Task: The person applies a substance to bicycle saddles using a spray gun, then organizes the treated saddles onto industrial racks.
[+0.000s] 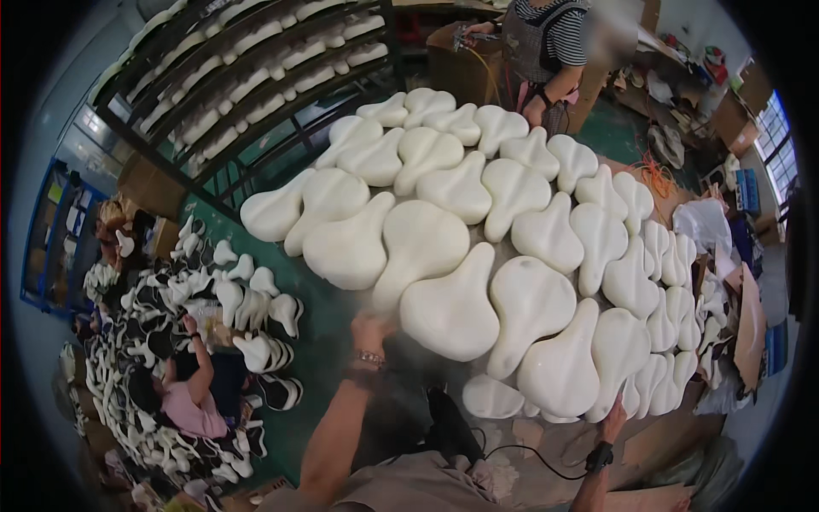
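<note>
Cream bicycle saddles point(516, 200) lie in a crowded, overlapping spread from the centre of the view round to 4 o'clock. At 7 o'clock of centre, the left hand point(373, 328) is just below the nose of the nearest pear-shaped saddle point(426, 239); blur hides its fingers, so I cannot tell how far it is open or whether it has hold of anything. At 4 o'clock, the right hand point(614, 416) is beside the nose of a front-edge saddle point(621, 341); its fingers are partly hidden, so its opening and any grip cannot be told either.

The rounded, matt skins suggest moulded foam: probably light, springy and not very slippery, but easily dented or smudged. The narrow nose looks the handiest hold for one hand; for steadier support, spread the other palm beneath the broad rear and avoid digging fingertips into the top.
</note>
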Demonstrator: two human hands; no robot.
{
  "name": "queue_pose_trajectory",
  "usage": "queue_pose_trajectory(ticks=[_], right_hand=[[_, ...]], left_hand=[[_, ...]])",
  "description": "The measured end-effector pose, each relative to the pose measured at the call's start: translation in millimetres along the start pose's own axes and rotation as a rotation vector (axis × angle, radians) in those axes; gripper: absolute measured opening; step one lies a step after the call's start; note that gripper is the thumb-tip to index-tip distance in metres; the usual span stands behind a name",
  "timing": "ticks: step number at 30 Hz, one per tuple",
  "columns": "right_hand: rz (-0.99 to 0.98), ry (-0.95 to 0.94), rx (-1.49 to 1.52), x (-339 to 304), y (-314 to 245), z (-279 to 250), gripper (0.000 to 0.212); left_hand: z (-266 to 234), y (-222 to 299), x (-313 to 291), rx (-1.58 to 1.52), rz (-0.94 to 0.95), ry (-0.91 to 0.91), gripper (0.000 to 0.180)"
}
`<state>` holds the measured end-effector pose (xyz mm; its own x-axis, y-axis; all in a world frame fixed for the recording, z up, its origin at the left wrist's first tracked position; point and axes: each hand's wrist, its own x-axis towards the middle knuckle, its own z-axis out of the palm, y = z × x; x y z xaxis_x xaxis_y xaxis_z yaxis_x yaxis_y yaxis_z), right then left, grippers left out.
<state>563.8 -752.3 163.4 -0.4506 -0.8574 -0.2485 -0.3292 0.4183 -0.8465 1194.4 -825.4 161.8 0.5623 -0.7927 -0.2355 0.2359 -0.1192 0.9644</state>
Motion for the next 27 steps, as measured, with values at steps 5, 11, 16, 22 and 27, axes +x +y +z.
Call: queue_pose_trajectory(ticks=[5, 11, 16, 22, 27], right_hand=[[-0.019, 0.109, 0.168, -52, -72, 126, 0.050], [-0.040, 0.240, 0.134, -126, -162, 297, 0.051], [-0.052, 0.321, -0.129, -188, -201, 426, 0.046], [0.222, 0.135, 0.222, -238, -229, 564, 0.037], [0.467, -0.085, 0.253, -264, -211, 600, 0.026]], left_hand=[[-67, 40, 102, -0.199, -0.261, 0.091, 0.013], [-172, 40, 249, -0.204, -0.302, 0.085, 0.017], [-246, 25, 381, -0.158, -0.383, 0.079, 0.018], [-340, -5, 508, 0.452, -0.368, 0.039, 0.022], [-364, -52, 563, -0.005, -0.477, 0.101, 0.025]])
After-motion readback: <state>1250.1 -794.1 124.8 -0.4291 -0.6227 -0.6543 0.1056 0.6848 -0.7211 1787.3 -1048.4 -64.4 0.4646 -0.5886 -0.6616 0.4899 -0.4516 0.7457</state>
